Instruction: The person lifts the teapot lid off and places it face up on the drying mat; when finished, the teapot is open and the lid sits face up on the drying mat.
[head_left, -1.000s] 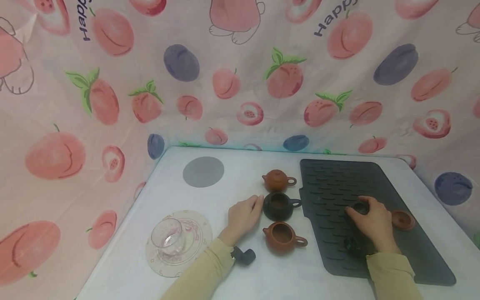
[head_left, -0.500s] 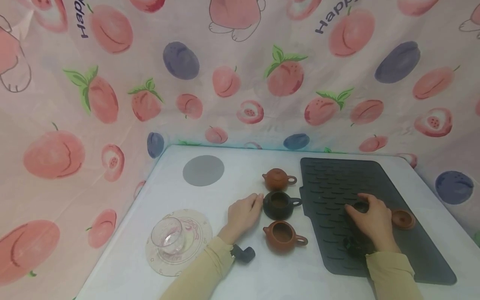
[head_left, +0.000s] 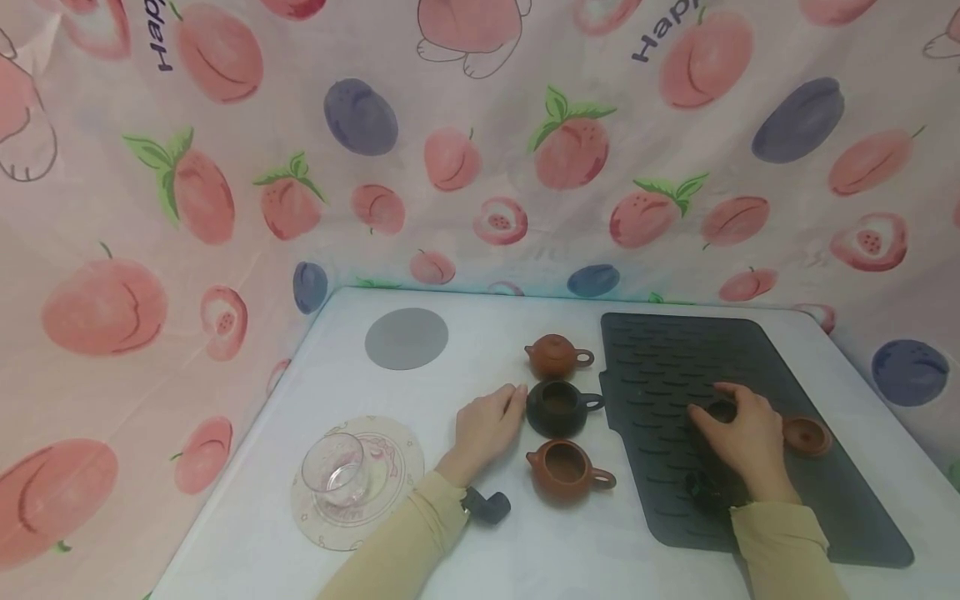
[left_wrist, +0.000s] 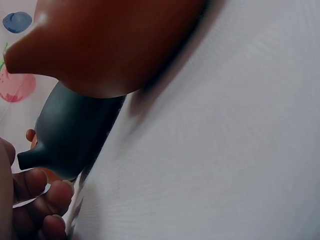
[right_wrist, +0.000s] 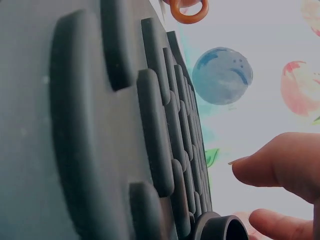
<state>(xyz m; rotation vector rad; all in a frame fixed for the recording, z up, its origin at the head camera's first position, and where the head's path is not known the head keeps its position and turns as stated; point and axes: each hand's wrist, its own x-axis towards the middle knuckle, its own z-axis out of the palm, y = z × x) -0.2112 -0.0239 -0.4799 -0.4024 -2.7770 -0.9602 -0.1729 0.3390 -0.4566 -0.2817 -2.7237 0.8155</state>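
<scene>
In the head view my left hand [head_left: 486,423] rests on the table beside the lidless black teapot [head_left: 557,410], fingers loosely curled. The left wrist view shows its fingertips [left_wrist: 59,195] right by the teapot's spout. My right hand [head_left: 742,437] is over the dark ridged mat [head_left: 667,358], thumb and forefinger spread around a small black lid [head_left: 722,410]. In the right wrist view a gap shows between these fingers and the lid [right_wrist: 222,228]. A reddish-brown lid [head_left: 807,437] lies upside down on the mat, just right of that hand.
An uncovered reddish-brown teapot [head_left: 566,472] stands nearer than the black one, and a lidded brown teapot [head_left: 553,357] farther back. At left a clear glass [head_left: 334,469] sits on a round patterned coaster [head_left: 390,508]. A grey disc [head_left: 407,339] lies at the back left.
</scene>
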